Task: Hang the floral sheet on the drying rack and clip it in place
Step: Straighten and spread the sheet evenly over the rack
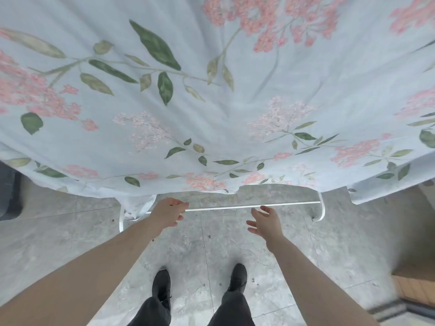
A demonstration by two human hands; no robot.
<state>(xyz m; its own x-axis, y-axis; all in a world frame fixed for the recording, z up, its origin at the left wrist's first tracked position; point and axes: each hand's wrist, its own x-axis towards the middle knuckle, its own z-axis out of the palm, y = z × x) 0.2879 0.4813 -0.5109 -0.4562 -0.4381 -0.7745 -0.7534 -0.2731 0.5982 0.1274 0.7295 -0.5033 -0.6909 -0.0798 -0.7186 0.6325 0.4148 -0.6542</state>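
Floral sheet draped over the drying rack — your hands hang empty below its hem.

Left hand sits nearer the hem, fingers loosely curled; right hand spread open — hem runs left-right, just above both.

Looks like home laundry or utility corner, indoors. Evidence: large pale-blue floral sheet draped over white metal drying rack, rack's low crossbar and curved legs showing below hem. Floor grey marbled tile with thin grout lines, few small specks on it. Wooden piece at right edge, dark strip like threshold or door track beside it. Dark object at left edge, too cut off to identify. Person stands in black shoes on tile.
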